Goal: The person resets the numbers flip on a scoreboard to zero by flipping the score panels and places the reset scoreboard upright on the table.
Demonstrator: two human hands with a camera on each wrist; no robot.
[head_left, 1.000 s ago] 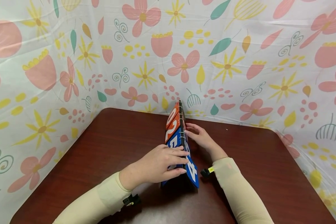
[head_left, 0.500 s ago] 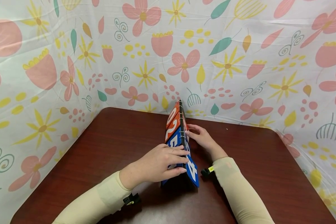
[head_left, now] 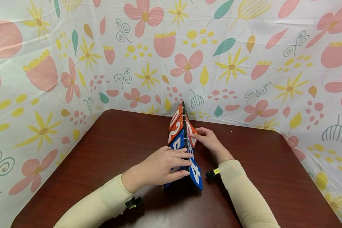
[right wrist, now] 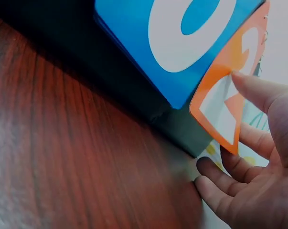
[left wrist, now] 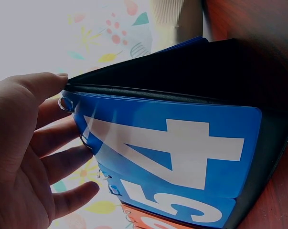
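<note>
A flip scoreboard [head_left: 177, 144] stands like a tent on the table, with ring-bound orange and blue number cards on both sloping faces. My left hand [head_left: 165, 166] reaches over the near end of its ridge, the fingers laid across the black spine. In the left wrist view a blue card with a white 4 [left wrist: 191, 148] hangs below those fingers. On the right face, my right hand [right wrist: 258, 138] pinches an orange number card [right wrist: 218, 102], thumb on its printed side and fingers behind. This card is bent and lifted off the black backing. Beside it lies a blue card [right wrist: 182, 57].
The dark red-brown table [head_left: 122, 136] extends on both sides of the scoreboard. A white flowered cloth [head_left: 231, 82] hangs behind and at the sides. Black wrist devices [head_left: 134, 202] are strapped under both sleeves.
My right hand has moved slightly right, drawing the orange card outward from the right face, so more of it shows. The left hand stays in place on the ridge.
</note>
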